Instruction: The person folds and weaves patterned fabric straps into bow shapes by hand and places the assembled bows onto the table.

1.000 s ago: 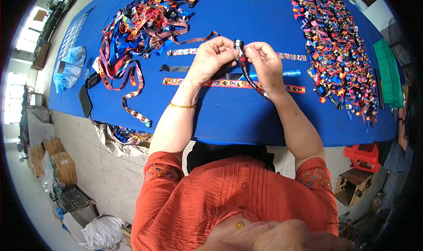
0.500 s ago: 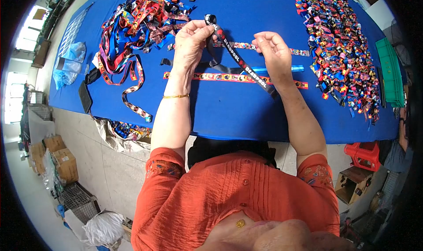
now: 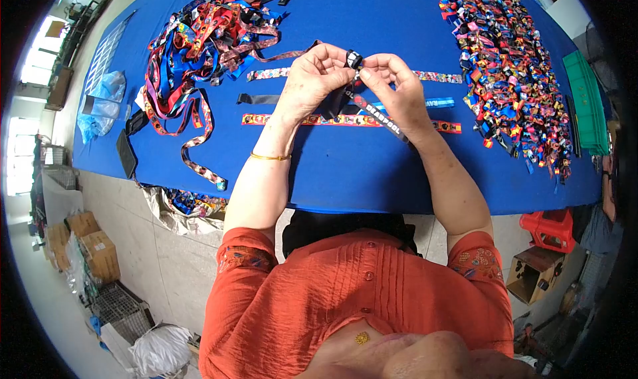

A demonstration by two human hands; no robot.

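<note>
A black lanyard strap [image 3: 384, 118] with white and red "DEADPOOL" print hangs from my two hands above the blue-covered table. My left hand [image 3: 318, 76] pinches it just beside its looped upper end. From the other side, my right hand [image 3: 393, 88] closes thumb and finger on the same end, so the fingertips of both hands nearly meet. Behind and below them lie flat straps: a multicoloured one [image 3: 435, 77], a light blue one [image 3: 435, 102], a dark one [image 3: 260, 100] and a red-and-yellow one [image 3: 266, 120]. My hands partly cover these.
Loose lanyards [image 3: 199, 36] are heaped at the left, beside a blue plastic bag [image 3: 109, 90]. Many bundled lanyards [image 3: 508, 73] cover the right side. A green crate [image 3: 586, 103] stands at the right edge. Below are a red stool [image 3: 548, 229] and cardboard boxes [image 3: 100, 252].
My right hand has moved left and up to the strap's looped end and closed on it. My left hand has shifted right and slightly down, bringing that end between both hands.
</note>
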